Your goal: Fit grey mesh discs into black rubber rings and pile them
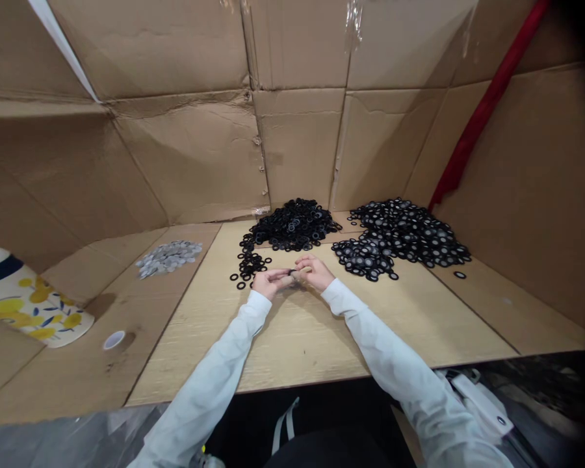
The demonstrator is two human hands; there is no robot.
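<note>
My left hand (270, 283) and my right hand (314, 273) meet over the middle of the board, fingertips pinched together. Between them is a small black ring (292, 272), partly covered by the fingers. Just beyond lies a heap of black rings (297, 224), with loose ones spilling toward my left hand. To the right spreads a larger pile of black rings with pale grey centres (409, 234). Off to the left is a flat pile of small grey-white discs (169, 259).
Cardboard walls (190, 156) enclose the back and sides of the wooden board (292, 351). At far left stands a flower-patterned container (34, 302), with a small white cup-like cap (114, 340) beside it. A red strip (487, 104) runs down the right wall.
</note>
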